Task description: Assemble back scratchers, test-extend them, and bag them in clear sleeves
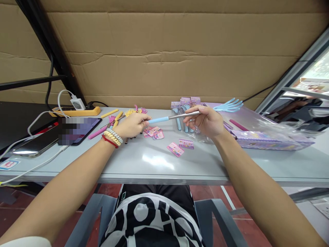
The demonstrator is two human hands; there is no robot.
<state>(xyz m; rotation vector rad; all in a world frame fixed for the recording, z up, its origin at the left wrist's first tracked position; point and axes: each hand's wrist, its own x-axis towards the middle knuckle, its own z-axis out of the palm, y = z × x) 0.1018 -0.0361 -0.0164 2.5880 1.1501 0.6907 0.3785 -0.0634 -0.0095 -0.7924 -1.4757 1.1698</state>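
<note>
Stretched between both hands above the desk is a telescopic back scratcher with a light blue grip [159,120], a metal rod and a blue hand-shaped head [230,105]. My left hand [131,124] is closed around the grip's end. Fingers of my right hand [205,120] pinch the rod close to the head. Below lie small pink printed cards [175,149], with more cards [153,131] overlapping near my left hand. Beyond my right hand are several blue back scratchers [178,120] in clear bags with purple card tops. Yellow and pink scratcher heads [136,110] lie behind my left hand.
A purple box [267,140] with clear plastic wrap [285,127] sits at the right. On the left are a tablet [87,128], a phone [38,142], white cables and a yellow power strip [89,111]. A cardboard wall [164,75] rises behind the desk [144,166].
</note>
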